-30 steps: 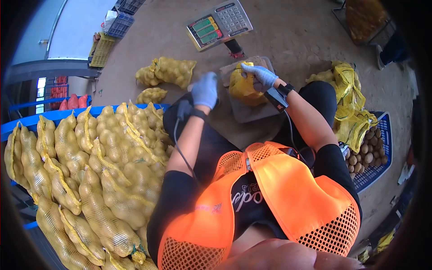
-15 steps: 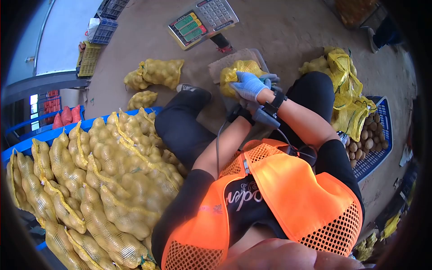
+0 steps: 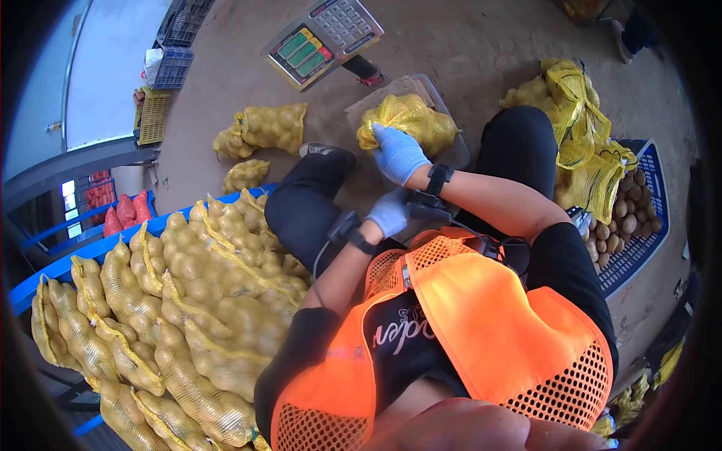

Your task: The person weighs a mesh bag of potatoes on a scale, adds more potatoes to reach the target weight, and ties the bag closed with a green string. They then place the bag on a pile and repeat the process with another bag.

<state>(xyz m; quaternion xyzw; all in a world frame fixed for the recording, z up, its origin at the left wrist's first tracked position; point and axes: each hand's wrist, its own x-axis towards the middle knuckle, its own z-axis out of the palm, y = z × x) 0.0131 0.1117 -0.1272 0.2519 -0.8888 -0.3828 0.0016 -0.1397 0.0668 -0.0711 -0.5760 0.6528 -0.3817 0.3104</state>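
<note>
L hand (image 3: 389, 213), up by the bag ½ sec. ago, is now drawn back twd. the orange vest (image 3: 489, 301), its grip unclear; R hand (image 3: 398, 154) has its fingers clenched on an end of the filled yellow mesh bag (image 3: 421, 124), atop the scale platform (image 3: 462, 154). Blue crate (image 3: 620, 269), far R, holds loose potatoes (image 3: 639, 201); blue-railed rack (image 3: 68, 264), L, is packed w/ stuffed mesh sacks (image 3: 188, 301).

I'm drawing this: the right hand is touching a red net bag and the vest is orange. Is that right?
Not quite: the net bag is yellow, not red, in the head view. The right hand is touching it, and the vest is orange.
</note>
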